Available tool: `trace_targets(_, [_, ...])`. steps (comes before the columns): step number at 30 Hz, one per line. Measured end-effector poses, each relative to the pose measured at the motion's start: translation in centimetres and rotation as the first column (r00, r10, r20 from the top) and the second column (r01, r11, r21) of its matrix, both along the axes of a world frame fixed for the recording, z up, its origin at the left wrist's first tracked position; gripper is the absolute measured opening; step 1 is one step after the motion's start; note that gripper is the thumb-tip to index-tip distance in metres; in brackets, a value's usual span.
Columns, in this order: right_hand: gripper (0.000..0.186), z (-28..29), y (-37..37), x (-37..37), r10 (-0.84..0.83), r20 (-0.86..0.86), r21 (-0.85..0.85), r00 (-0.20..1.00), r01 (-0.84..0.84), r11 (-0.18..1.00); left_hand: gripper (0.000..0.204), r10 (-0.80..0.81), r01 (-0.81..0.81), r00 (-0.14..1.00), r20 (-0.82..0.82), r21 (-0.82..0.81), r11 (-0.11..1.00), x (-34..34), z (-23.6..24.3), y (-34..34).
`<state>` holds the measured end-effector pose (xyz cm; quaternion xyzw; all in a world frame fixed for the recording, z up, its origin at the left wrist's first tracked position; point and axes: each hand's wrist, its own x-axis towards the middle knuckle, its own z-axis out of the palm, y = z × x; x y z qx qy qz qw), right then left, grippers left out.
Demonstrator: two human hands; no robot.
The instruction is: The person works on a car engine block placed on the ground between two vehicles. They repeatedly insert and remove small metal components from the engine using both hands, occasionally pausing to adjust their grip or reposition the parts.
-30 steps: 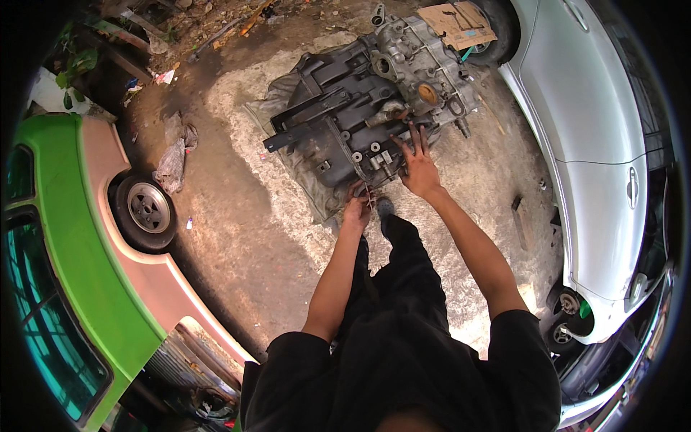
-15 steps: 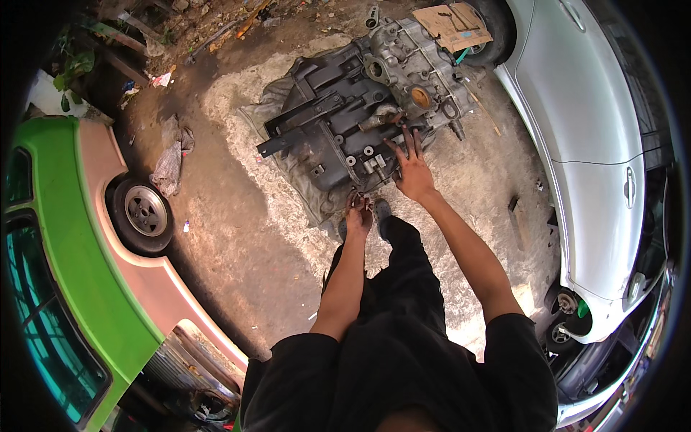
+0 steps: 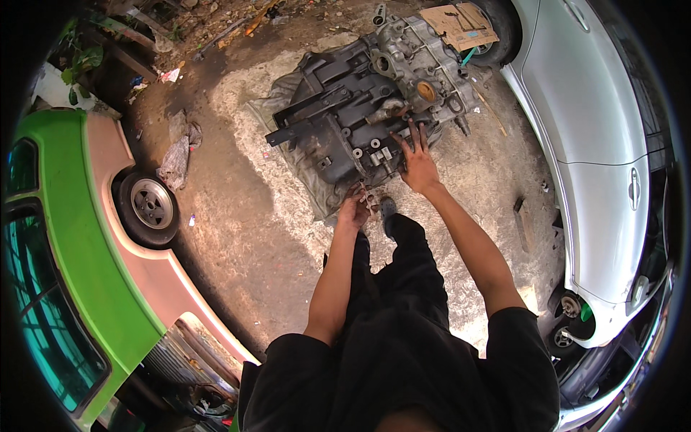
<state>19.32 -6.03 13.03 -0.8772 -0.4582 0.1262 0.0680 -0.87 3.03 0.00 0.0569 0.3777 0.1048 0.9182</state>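
Observation:
A grimy engine [image 3: 342,119] lies on a grey cloth [image 3: 311,193] in front of me, with a black cover on its left and bare metal castings [image 3: 414,65] on its right. My right hand [image 3: 419,169] rests with spread, blackened fingertips on the near right edge of the dark part. At the engine's near corner, my left hand [image 3: 351,209] is closed, its fingers pinched around a small light-coloured metal piece too small to name. Close to that hand, short pale metal fittings [image 3: 379,153] stick up from the black cover.
A green and pink vehicle [image 3: 137,288] stands to the left, a silver car [image 3: 594,129] to the right. Flattened cardboard [image 3: 459,27] leans by its wheel. A crumpled sack [image 3: 176,158] lies on the stained floor. My shoe [image 3: 389,209] is just below the engine.
The view has shifted slightly. My left hand has moved a little left and up, its fingers now at the engine's near corner. My right hand stays spread on the engine's edge.

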Motion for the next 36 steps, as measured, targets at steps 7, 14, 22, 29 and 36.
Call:
trace_targets(7, [0.1, 0.3, 0.1, 0.0, 0.002, 0.012, -0.004, 1.0, -0.002, 1.0, 0.039, 0.016, -0.019, 0.998, -0.067, -0.037, 0.999, 0.3, 1.1, 0.7])
trace_targets(14, [0.101, 0.1, 0.2, 0.0, 0.012, 0.043, -0.036, 0.999, -0.01, 0.999, 0.026, 0.068, -0.068, 0.997, -0.035, -0.016, 0.998, 1.0, 1.5, 0.9])
trace_targets(22, [0.101, 0.2, 0.2, 0.0, 0.003, 0.017, -0.073, 1.0, -0.002, 0.997, 0.017, -0.054, 0.059, 0.996, 0.074, -0.069, 0.996, 0.7, 1.5, 2.2])
trace_targets(29, [0.101, -0.1, 0.1, 0.1, 0.007, 0.034, -0.005, 0.999, -0.007, 1.0, 0.021, -0.099, 0.097, 0.982, -0.163, -0.018, 0.995, 0.9, 3.3, 2.9])
trace_targets(36, [0.098, 0.4, 0.2, -0.1, -0.012, -0.005, 0.013, 1.0, 0.012, 1.0, 0.027, -0.038, 0.011, 0.986, -0.16, -0.169, 0.986, 0.6, 3.1, 3.2])
